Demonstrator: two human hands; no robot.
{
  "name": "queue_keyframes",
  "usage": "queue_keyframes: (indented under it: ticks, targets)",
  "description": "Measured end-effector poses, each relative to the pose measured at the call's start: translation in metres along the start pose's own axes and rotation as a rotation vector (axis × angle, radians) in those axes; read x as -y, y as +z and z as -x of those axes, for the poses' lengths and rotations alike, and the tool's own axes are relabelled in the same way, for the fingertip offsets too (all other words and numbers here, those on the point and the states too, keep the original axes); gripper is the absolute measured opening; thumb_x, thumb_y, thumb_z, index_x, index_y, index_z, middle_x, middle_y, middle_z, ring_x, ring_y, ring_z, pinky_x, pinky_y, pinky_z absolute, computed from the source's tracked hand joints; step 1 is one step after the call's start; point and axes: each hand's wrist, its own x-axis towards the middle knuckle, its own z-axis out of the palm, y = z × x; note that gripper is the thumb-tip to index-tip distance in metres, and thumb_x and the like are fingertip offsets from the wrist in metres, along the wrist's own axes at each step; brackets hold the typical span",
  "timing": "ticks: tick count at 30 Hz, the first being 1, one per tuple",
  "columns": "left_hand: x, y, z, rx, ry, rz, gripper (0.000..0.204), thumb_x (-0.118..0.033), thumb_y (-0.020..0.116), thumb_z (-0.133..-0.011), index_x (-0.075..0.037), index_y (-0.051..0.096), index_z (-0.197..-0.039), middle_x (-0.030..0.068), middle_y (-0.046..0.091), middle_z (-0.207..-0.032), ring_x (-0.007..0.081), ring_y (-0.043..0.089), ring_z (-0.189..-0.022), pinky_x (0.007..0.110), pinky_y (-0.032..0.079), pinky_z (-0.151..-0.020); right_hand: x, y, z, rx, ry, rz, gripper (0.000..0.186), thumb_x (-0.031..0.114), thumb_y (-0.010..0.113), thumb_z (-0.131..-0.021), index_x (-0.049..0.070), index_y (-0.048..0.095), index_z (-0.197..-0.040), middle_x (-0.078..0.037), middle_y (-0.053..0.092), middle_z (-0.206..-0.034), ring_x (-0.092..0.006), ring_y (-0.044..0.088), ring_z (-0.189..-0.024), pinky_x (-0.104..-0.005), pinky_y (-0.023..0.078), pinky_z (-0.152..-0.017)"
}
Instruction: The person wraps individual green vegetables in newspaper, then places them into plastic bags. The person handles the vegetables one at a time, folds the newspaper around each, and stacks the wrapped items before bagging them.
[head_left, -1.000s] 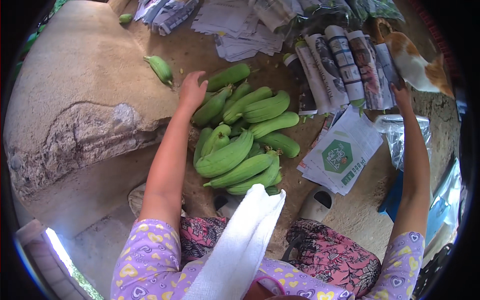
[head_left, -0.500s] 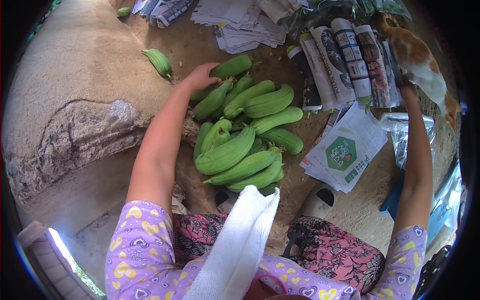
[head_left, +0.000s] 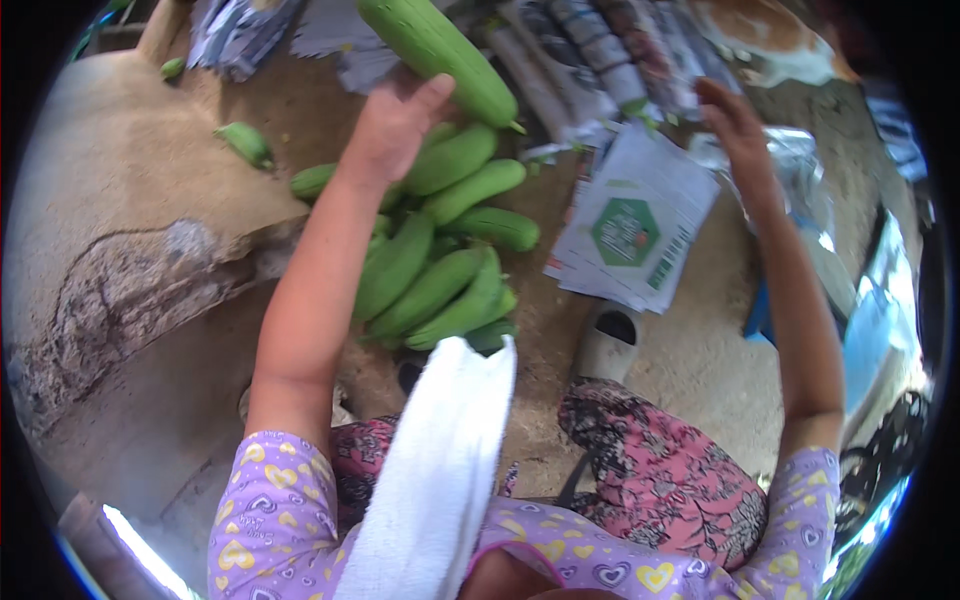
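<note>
Clock set with 12 at top of view. Left hand (head_left: pixel 395 128) grasping a long, thick green gourd (head_left: pixel 445 62), thumb against its lower side, other fingers mostly hidden; gourd at 1 o'clock from that hand. Long axis slants 10 to 4, lower tip aimed toward a flat stack of white paper sheets with a green hexagon (head_left: pixel 640 215). Right hand (head_left: pixel 738 125) well apart, fingers loosely parted, seemingly holding nothing; gourd just past 9 from it. Stack between hands, lower: 4 from left, 7 to 8 from right
</note>
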Motion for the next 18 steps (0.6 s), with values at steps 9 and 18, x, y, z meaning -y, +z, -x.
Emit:
queue_keyframes:
  ticks: [9,18]
  targets:
    - [0.086,0.178,0.075,0.046,-0.019,-0.403,0.039,-0.014,0.07,-0.088,0.002,0.057,-0.121,0.0153,0.066,-0.113,0.0262,0.062,-0.11,0.037,0.05,-0.091,0.07,0.029,0.116,0.041,0.076,0.032,0.071,0.026,0.082,-0.073,0.001,0.053,-0.133,-0.018,0.059,-0.128,-0.0289,0.059,-0.116,-0.037,0.047,-0.096]
    - [0.185,0.125,0.122,0.342,0.005,-1.277,0.042,-0.006,0.072,-0.076,-0.006,0.064,-0.117,0.0121,0.06,-0.123,0.0309,0.057,-0.114,0.04,0.046,-0.099,-0.078,0.074,0.158,0.118,0.323,-0.247,0.053,0.015,0.072,-0.082,0.0,0.056,-0.13,-0.014,0.06,-0.127,-0.0216,0.058,-0.116,-0.0348,0.044,-0.101]
